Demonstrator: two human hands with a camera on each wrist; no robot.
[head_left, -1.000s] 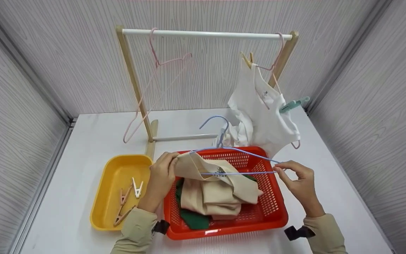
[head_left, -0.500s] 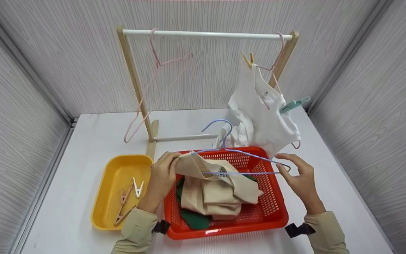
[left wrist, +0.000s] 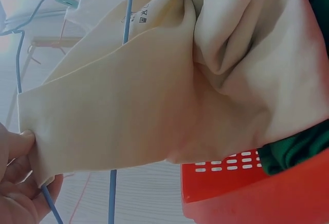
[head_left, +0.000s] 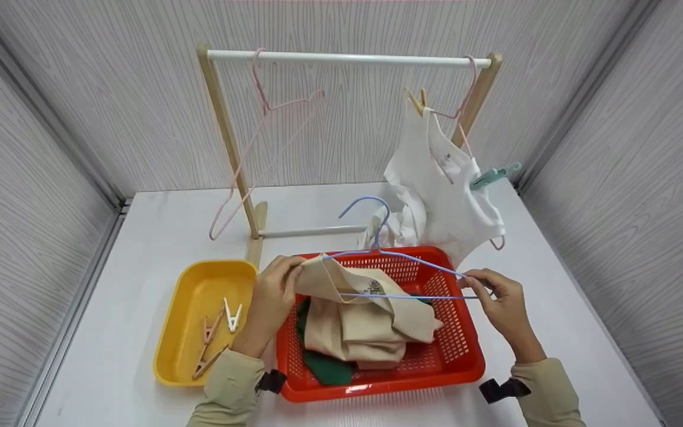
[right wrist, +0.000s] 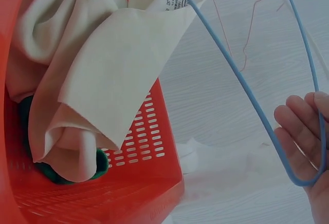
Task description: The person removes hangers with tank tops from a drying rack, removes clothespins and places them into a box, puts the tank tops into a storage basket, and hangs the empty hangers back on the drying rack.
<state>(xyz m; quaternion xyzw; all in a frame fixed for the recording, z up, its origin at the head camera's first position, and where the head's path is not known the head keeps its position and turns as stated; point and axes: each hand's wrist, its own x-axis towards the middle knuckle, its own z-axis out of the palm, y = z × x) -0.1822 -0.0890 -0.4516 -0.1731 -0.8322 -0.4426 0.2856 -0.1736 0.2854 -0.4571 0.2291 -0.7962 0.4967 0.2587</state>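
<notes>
1. A printed mark (head_left: 373,287) on the beige garment (head_left: 371,332) is showing small symbols, lettering unreadable; the blue hanger (head_left: 376,249) is partly crossing it.
2. Fingers grasping: the left hand (head_left: 273,292) is pinching the garment, the right hand (head_left: 504,303) is holding the hanger.
3. The garment is draping into the red basket (head_left: 473,359), beside the yellow tray (head_left: 205,290).

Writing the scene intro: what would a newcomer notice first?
Probably the red basket, front and center, holding a beige garment. Over it, the left hand pinches the garment at one end of a blue hanger; the right hand holds the other. Behind right, a white top hangs clipped.
</notes>
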